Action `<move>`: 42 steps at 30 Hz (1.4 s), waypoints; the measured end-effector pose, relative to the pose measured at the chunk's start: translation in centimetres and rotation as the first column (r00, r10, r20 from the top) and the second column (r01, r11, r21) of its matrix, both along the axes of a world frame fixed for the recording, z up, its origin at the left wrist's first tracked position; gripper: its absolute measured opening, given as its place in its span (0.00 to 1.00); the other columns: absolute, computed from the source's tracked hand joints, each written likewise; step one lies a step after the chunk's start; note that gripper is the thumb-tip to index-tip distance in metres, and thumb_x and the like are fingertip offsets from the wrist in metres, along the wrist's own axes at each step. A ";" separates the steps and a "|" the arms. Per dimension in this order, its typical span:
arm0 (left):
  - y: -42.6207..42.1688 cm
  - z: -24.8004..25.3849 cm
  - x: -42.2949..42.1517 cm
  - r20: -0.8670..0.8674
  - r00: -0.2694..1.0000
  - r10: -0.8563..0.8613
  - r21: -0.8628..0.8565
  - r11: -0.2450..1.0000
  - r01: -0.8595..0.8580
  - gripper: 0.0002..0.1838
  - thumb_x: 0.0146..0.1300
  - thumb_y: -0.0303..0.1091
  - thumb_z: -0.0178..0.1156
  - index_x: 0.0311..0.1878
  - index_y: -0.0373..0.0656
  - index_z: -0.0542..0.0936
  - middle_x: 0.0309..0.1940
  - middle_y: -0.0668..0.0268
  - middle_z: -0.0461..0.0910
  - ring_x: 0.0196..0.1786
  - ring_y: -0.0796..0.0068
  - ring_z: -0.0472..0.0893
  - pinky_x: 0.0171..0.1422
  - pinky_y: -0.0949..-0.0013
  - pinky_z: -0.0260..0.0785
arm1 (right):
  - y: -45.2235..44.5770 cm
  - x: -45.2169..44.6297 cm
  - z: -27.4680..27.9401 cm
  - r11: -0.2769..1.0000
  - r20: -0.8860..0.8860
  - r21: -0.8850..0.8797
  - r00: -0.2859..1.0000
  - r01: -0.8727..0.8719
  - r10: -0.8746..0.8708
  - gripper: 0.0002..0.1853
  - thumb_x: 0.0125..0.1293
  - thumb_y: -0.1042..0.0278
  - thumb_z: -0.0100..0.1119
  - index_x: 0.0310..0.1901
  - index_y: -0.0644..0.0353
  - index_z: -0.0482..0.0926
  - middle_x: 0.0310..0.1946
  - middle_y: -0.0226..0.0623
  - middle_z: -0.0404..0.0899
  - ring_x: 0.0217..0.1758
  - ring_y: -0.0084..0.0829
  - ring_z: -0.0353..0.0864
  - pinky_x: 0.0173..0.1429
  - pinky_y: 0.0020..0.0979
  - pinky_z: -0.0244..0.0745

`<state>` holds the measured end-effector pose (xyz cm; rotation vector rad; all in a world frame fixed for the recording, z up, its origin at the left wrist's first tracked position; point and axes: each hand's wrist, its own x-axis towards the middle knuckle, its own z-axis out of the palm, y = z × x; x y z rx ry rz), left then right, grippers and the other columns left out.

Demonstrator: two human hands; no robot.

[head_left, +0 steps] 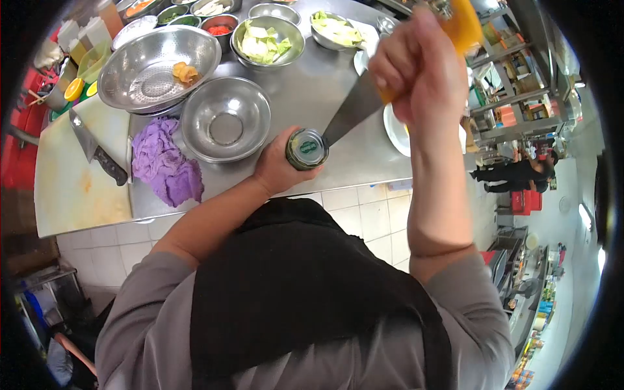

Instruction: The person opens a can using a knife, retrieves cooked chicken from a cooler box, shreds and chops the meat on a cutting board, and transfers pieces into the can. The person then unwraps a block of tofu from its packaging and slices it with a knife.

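My left hand (pixel 276 161) is wrapped round a small jar (pixel 307 149) with a silver lid and green print, standing at the table's front edge. My right hand (pixel 422 71) is raised and closed on the yellow handle of a knife (pixel 354 110). Its wide blade slants down to the left, and the tip meets the rim of the lid. Just left of the jar sits a steel bowl (pixel 253 110) with nothing in it. A crumpled purple cloth (pixel 162 159) lies beside that bowl.
A dark-handled knife (pixel 97 148) lies on the cutting board (pixel 71 195) at left. Behind are a colander (pixel 140 71) with orange pieces, a bowl of cut lettuce (pixel 260 44) and several other bowls. White plates (pixel 395 130) are under my right wrist. A person (pixel 520 174) stands far right.
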<state>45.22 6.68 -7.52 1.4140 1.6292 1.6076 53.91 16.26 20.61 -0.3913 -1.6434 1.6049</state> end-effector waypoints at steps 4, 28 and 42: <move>0.0 1.7 -0.4 -0.023 0.999 -0.024 -0.070 0.997 0.023 0.47 0.43 0.40 0.84 0.65 0.37 0.69 0.51 0.57 0.83 0.54 0.64 0.84 0.61 0.63 0.76 | 2.1 -4.4 1.7 0.987 0.185 -0.150 0.980 -0.051 0.079 0.24 0.77 0.50 0.56 0.23 0.48 0.61 0.12 0.23 0.54 0.12 0.20 0.55 0.20 0.27 0.57; -2.2 -0.7 -0.9 -0.394 0.919 0.014 -0.058 0.998 -0.040 0.32 0.67 0.36 0.65 0.72 0.37 0.68 0.62 0.46 0.78 0.64 0.48 0.79 0.68 0.55 0.72 | 1.0 15.9 10.4 0.979 -0.362 0.204 0.931 0.027 0.049 0.20 0.82 0.59 0.45 0.26 0.47 0.60 0.20 0.21 0.54 0.25 0.20 0.55 0.36 0.28 0.57; -22.6 4.1 -1.6 -0.325 0.903 0.281 -0.517 0.746 -0.419 0.12 0.68 0.38 0.65 0.44 0.39 0.86 0.30 0.55 0.85 0.31 0.62 0.85 0.38 0.62 0.76 | -4.4 10.1 -1.8 0.974 -0.533 0.125 0.815 -0.191 0.229 0.19 0.81 0.50 0.45 0.32 0.51 0.61 0.21 0.27 0.58 0.25 0.25 0.58 0.32 0.32 0.62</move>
